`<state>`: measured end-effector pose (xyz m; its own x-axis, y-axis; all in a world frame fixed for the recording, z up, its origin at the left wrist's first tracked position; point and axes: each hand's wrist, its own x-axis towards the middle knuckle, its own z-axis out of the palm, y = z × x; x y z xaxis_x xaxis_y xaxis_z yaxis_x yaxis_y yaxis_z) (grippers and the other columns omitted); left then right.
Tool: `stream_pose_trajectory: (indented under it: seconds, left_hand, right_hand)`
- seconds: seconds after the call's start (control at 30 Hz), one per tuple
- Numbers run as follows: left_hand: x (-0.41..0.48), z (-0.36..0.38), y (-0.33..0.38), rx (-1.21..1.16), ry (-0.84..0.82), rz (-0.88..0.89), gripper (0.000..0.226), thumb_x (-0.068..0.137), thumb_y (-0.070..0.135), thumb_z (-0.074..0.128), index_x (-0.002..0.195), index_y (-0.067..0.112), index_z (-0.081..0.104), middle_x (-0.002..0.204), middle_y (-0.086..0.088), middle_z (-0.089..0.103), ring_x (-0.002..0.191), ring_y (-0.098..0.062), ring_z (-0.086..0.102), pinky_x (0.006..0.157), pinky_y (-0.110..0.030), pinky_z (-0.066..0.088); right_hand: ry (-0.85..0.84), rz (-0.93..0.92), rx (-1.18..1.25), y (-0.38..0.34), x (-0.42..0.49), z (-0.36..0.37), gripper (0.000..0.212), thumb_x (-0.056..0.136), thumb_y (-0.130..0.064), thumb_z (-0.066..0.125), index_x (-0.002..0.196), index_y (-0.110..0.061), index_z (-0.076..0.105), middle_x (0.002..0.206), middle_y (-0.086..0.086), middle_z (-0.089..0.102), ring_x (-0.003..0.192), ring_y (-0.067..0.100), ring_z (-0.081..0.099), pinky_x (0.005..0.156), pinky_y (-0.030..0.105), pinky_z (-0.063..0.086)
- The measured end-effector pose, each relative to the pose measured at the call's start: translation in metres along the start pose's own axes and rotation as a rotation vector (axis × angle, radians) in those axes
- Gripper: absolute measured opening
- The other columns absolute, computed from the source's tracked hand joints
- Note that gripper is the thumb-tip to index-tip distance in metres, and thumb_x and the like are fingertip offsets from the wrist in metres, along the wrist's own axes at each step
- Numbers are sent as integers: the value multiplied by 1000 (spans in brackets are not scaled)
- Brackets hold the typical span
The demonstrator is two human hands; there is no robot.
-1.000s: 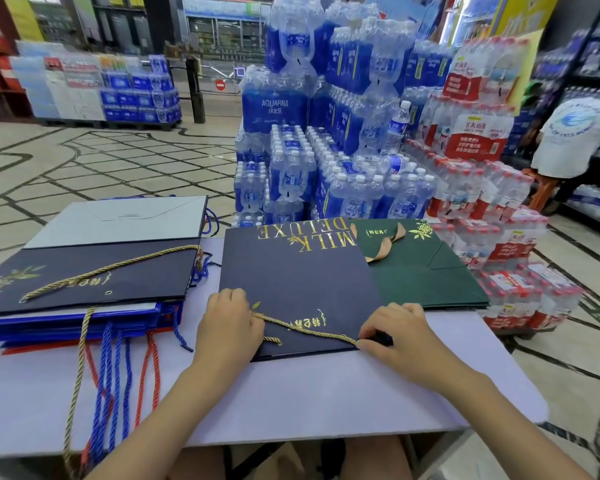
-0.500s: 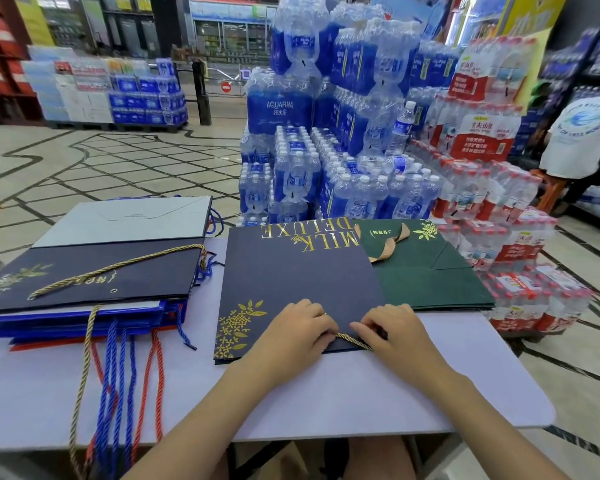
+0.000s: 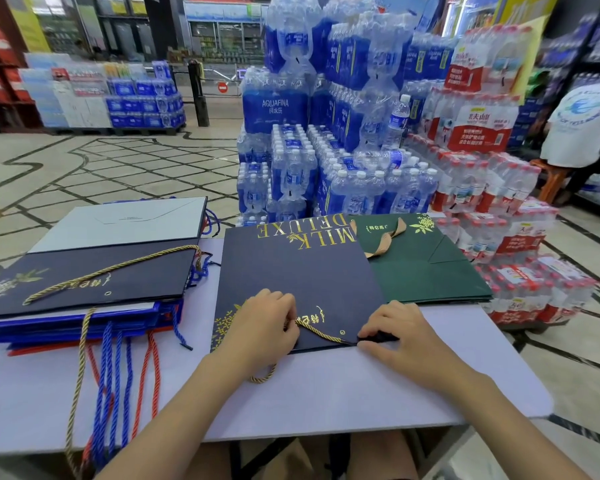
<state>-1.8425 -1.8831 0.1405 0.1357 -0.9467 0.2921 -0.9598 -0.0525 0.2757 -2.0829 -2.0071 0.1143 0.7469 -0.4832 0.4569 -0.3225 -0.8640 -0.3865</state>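
navy bag (image 3: 302, 271): flat on the white table (image 3: 326, 403), mouth edge toward the person, partly over a green bag (image 3: 423, 271).
gold cord (image 3: 321, 332): taut from the left hand to the bag's near edge, right beside the eyelet (image 3: 342, 331); loose tail curls on the table under the wrist.
left hand (image 3: 260, 327): fingers curled, pinching the cord.
right hand (image 3: 399, 336): thumb and fingers pinching the bag's near edge where the cord arrives. hands apart, cord between them.
step: looks like fitting the rope handle. can't tell if the cord goes through the eyelet or just into the mouth.
next: probably feed or pull the cord end at the eyelet, right hand keeping the edge pinned so the paper doesn't buckle.
text on bag: "milk deluxe" in gold, upside down from here; gold chinese script near the cord.
other text: "aquafina" on the blue water packs (image 3: 278, 105); red-label packs (image 3: 478, 129) in chinese.
left side: stack of bags (image 3: 84, 282), gold, blue and red cords hanging off.
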Motion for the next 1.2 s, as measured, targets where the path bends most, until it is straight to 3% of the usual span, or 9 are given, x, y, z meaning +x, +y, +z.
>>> stream_pose_trajectory:
  seconds: [0.17, 0.3, 0.47, 0.57, 0.67, 0.87, 0.93, 1.03, 1.2]
  left_hand:
    - [2, 2, 5, 71, 6, -13, 12, 90, 22, 47, 96, 19, 58, 90, 5, 56, 89, -19, 48, 74, -30, 40]
    - [4, 4, 11, 118, 10, -29, 17, 92, 19, 45, 103, 18, 58, 97, 1, 57, 94, -22, 50, 74, -31, 40]
    - [5, 5, 14, 140, 4, -66, 17, 90, 18, 46, 103, 19, 57, 98, 1, 56, 95, -23, 51, 72, -32, 40]
    - [4, 12, 19, 95, 35, 83, 27, 84, 11, 46, 104, 19, 63, 102, 1, 60, 97, -26, 54, 74, -37, 41]
    - [3, 23, 31, 15, -44, 229, 27, 96, 26, 46, 117, 27, 62, 116, 10, 58, 107, -16, 48, 85, -32, 37]
    - [11, 32, 35, -106, -22, 198, 18, 94, 32, 53, 100, 27, 69, 95, 8, 60, 91, -17, 49, 80, -36, 43]
    - [12, 29, 36, -125, -25, 200, 14, 96, 30, 52, 98, 25, 66, 93, 9, 60, 90, -15, 48, 81, -34, 42]
    - [14, 23, 35, -222, -50, 141, 10, 98, 26, 50, 97, 23, 59, 90, 10, 59, 87, -11, 48, 79, -31, 43]
    - [15, 18, 28, -247, -97, 111, 11, 96, 28, 55, 100, 26, 65, 92, 14, 60, 88, -9, 57, 82, -30, 47]
  right_hand:
    - [-7, -21, -6, -5, 4, 3, 13, 86, -47, 62, 82, -35, 66, 84, -21, 58, 84, 3, 51, 86, 31, 34]
    - [-26, -42, -2, -11, 4, 4, 18, 86, -53, 63, 85, -35, 65, 85, -21, 57, 85, 4, 52, 85, 25, 32]
    - [-31, -63, -18, -8, 6, 10, 12, 90, -43, 59, 86, -34, 66, 86, -22, 57, 83, 1, 48, 80, 25, 33]
    - [-6, -51, -31, -5, 6, 12, 16, 91, -43, 56, 87, -32, 67, 85, -20, 60, 80, 2, 51, 78, 25, 36]
    - [11, -15, -28, -2, 8, 15, 21, 90, -46, 53, 87, -30, 66, 83, -20, 59, 78, -2, 47, 75, 19, 34]
    - [30, 9, -11, 3, 8, 18, 22, 92, -43, 50, 87, -27, 64, 82, -18, 57, 77, -1, 44, 74, 21, 35]
    - [54, -32, -83, 1, 7, 18, 19, 92, -39, 52, 87, -26, 64, 87, -16, 58, 83, 7, 48, 76, 27, 37]
    - [102, -32, -113, -2, 3, 16, 13, 88, -36, 58, 90, -26, 66, 107, -14, 61, 108, 9, 54, 90, 30, 37]
    - [26, 43, 7, 2, -4, 11, 23, 81, -36, 64, 101, -26, 69, 124, -15, 61, 123, -1, 48, 105, 14, 25]
